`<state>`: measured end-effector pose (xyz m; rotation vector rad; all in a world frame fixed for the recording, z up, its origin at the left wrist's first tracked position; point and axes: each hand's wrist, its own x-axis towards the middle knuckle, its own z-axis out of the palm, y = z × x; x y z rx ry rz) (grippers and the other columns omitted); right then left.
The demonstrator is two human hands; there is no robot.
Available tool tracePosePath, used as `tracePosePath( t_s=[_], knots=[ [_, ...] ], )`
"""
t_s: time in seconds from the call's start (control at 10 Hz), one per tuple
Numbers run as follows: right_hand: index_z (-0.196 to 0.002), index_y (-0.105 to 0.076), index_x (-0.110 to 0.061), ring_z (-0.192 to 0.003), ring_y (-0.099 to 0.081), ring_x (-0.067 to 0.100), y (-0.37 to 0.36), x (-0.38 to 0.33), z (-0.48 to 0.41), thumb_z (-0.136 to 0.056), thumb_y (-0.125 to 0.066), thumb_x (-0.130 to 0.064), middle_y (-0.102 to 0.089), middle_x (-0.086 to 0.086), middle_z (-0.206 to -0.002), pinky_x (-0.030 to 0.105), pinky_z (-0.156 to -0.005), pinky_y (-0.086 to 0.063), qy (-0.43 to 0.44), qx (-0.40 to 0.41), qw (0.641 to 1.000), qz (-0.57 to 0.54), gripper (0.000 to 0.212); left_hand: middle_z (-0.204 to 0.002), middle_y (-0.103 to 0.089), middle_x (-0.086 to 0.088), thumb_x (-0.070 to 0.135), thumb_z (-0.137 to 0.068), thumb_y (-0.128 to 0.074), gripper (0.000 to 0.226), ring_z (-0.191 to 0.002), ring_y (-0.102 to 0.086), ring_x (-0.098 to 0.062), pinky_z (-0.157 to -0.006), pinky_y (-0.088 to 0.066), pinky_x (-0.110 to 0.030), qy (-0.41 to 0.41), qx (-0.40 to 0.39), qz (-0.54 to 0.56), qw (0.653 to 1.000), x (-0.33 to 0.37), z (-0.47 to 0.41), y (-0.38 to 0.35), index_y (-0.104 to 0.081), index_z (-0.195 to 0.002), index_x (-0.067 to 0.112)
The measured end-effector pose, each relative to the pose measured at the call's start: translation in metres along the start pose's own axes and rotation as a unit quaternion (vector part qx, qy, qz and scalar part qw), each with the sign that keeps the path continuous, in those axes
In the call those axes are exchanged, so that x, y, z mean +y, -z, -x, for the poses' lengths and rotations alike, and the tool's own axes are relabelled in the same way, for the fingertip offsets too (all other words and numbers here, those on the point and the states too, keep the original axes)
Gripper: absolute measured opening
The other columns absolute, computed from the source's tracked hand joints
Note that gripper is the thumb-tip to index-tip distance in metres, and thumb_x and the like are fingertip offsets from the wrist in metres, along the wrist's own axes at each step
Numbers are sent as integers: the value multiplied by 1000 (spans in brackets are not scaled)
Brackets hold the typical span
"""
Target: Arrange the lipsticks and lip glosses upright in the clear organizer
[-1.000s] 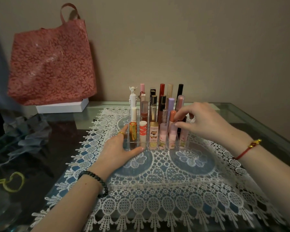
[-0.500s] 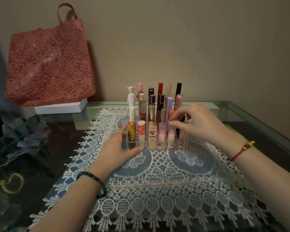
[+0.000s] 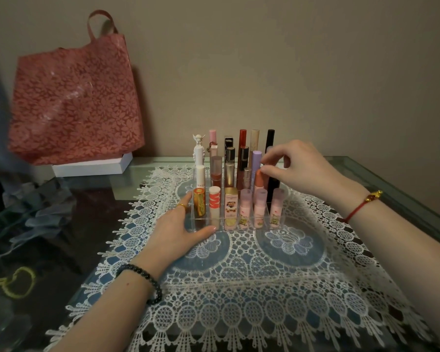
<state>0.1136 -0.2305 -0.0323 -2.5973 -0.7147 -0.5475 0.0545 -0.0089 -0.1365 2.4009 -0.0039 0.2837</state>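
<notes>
The clear organizer (image 3: pixel 220 227) stands on a white lace mat (image 3: pixel 239 288), filled with several upright lipsticks and lip glosses in stepped rows. My left hand (image 3: pixel 178 232) rests flat against its front left corner, thumb along the front wall. My right hand (image 3: pixel 308 168) hovers over the right side with curled fingers. Its thumb and forefinger pinch a pale pink gloss tube (image 3: pixel 269 149), mostly hidden behind them. Just below them stands a coral lipstick (image 3: pixel 259 182), with a black tube (image 3: pixel 272 186) beside it.
A red floral tote bag (image 3: pixel 74 102) leans on the wall at the back left, on a white box (image 3: pixel 92 166). Grey fabric (image 3: pixel 36 212) and a yellow-green cord (image 3: pixel 18 283) lie on the glass table (image 3: pixel 404 186) at the left.
My right hand has lifted a little and shifted its fingertips to the top of the pink tube. My left hand has stayed against the organizer.
</notes>
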Motion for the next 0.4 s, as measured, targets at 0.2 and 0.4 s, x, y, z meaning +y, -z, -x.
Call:
tracePosePath(
  t_s=[0.2, 0.4],
  knots=[
    [-98, -70, -22, -55, -42, -9, 3, 15, 3, -85, -60, -23, -65, -9, -89, 11, -54, -26, -27, -37, 999, 15, 16, -121, -57, 4, 50, -65, -69, 94, -87, -53, -6, -78, -39, -19, -6, 2, -4, 1000, 0, -1, 0, -17, -141, 28],
    [-93, -71, -24, -59, -44, -8, 0, 19, 9, -85, -59, -21, -69, -6, -92, 8, -54, -26, -33, -42, 999, 10, 15, -120, -57, 5, 48, -66, -69, 93, -85, -50, -1, -75, -37, -15, -12, 11, 3, 1000, 1, -1, -1, -17, -141, 29]
  ],
)
